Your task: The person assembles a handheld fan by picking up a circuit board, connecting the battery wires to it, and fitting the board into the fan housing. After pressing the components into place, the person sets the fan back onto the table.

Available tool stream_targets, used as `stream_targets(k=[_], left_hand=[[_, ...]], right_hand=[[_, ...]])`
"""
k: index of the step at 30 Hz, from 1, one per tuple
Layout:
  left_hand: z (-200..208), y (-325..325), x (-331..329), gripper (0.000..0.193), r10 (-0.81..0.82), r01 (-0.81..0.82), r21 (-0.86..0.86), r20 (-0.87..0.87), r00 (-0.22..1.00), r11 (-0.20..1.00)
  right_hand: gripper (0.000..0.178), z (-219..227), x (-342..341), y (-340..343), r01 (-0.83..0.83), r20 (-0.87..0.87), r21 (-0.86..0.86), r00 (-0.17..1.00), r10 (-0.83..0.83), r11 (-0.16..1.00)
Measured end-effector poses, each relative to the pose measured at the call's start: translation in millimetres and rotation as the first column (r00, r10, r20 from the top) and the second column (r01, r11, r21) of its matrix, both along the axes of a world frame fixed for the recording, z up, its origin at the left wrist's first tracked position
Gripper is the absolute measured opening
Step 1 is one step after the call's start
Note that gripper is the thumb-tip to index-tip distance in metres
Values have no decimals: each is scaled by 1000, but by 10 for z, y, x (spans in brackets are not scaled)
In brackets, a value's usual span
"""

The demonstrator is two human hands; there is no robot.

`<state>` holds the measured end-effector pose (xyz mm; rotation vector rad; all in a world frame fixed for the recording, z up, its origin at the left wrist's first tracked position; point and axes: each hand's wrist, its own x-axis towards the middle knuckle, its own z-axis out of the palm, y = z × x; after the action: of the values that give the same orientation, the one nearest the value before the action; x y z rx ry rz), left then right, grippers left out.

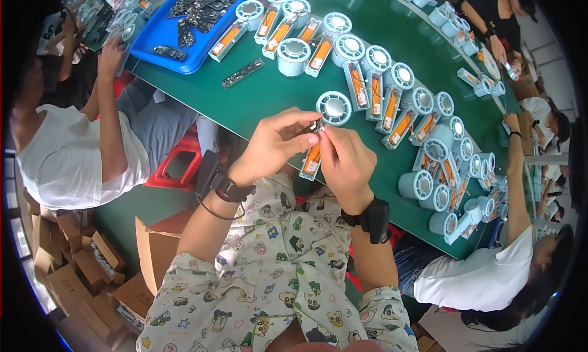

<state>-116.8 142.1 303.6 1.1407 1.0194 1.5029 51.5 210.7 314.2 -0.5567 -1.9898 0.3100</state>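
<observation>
My left hand (278,140) is closed, its thumb and fingers pinching a small dark circuit board (316,125). Against the board's right end my right hand (348,162) is pinched shut; a bit of white shows at its fingertips, too small to name. Just beyond both hands lies a pale blue handheld fan (334,109) with a round grille. Its open handle, with an orange battery (313,158) inside, runs under my hands and partly hides behind them. Another loose circuit board (242,74) rests on the green table (202,94) to the far left.
A blue tray (195,63) of circuit boards stands at the far left. Several similar fans (401,76) with open handles line the table ahead and right. People sit on both sides, including one in a white shirt (484,272). Cardboard boxes (92,278) crowd the floor at left.
</observation>
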Motion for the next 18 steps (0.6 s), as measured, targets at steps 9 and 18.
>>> stream_targets(k=[9,18], left_hand=[[119,-15,-33,39,-72,63,-155,-48,996,986],[55,0,-62,39,-66,68,-140,16,998,988]], right_hand=[[18,-41,6,-69,47,4,33,999,-48,998],[17,-1,1,-83,79,56,124,995,-87,989]])
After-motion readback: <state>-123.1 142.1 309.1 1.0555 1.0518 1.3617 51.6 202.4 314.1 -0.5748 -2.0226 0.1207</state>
